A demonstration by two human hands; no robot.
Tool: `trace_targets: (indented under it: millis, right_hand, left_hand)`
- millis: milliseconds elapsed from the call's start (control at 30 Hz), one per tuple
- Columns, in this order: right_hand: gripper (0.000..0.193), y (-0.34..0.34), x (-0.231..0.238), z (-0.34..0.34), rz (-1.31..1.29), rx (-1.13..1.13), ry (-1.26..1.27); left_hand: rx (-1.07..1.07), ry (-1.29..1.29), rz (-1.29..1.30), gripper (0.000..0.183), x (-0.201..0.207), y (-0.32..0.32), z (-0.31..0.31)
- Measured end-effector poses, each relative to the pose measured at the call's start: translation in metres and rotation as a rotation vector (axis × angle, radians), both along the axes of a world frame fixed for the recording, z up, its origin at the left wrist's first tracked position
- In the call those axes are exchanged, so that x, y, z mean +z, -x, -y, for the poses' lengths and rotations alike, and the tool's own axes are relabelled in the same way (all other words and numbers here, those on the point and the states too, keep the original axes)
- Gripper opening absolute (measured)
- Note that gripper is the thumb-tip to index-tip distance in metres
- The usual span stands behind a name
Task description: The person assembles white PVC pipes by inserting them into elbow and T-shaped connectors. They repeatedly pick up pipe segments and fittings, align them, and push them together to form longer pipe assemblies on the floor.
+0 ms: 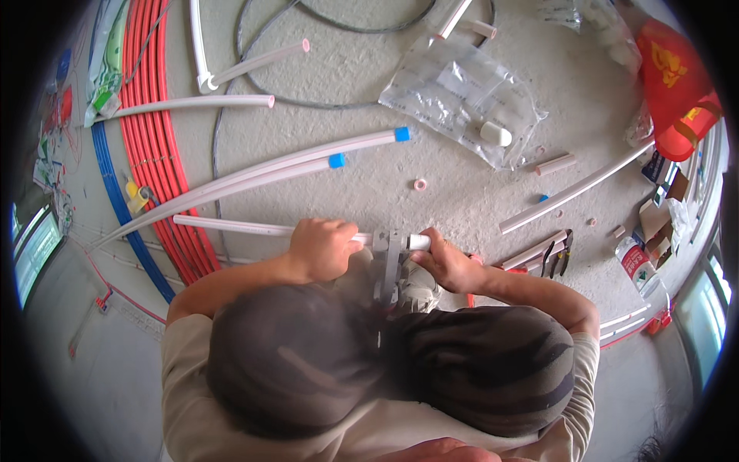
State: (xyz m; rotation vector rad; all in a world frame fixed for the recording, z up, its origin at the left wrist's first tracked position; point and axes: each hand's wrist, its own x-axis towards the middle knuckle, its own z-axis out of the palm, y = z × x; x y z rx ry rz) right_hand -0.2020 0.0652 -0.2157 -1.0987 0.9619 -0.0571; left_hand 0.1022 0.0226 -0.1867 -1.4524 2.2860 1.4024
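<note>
Knees (385,362) below; both hands' fingers (327,239) grip the white pipe (231,225).

Evenly lit by soft daylight with only faint shadows and no harsh glare, sharp across the grey concrete floor (369,169) at centre, slightly blurred in the near foreground at the bottom, strongly fisheye-bent toward a black vignette ringing all the edges.

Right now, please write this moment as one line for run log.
left hand: grips white pipe | right hand: on pipe end beside grey cutter | floor: concrete
</note>
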Motion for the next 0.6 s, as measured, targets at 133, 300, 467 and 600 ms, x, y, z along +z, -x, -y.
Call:
trace_targets:
  millis: [133, 300, 467, 600]
  right_hand:
    - [0.042, -0.004, 0.004, -0.003, 0.02, -0.038, -0.008]
    - [0.044, -0.005, 0.008, 0.007, -0.041, -0.024, -0.169]
    - [0.042, -0.008, 0.009, 0.01, -0.072, -0.005, -0.208]
    - [0.041, -0.008, 0.009, 0.007, -0.053, -0.019, -0.13]
  left_hand:
    - [0.002, 0.004, -0.032, 0.021, -0.002, -0.001, 0.002]
    - [-0.016, -0.036, -0.004, 0.016, 0.001, 0.001, 0.007]
    - [0.003, -0.001, -0.037, 0.022, -0.004, 0.0, 0.004]
    - [-0.016, -0.039, 0.001, 0.023, -0.002, 0.001, 0.007]
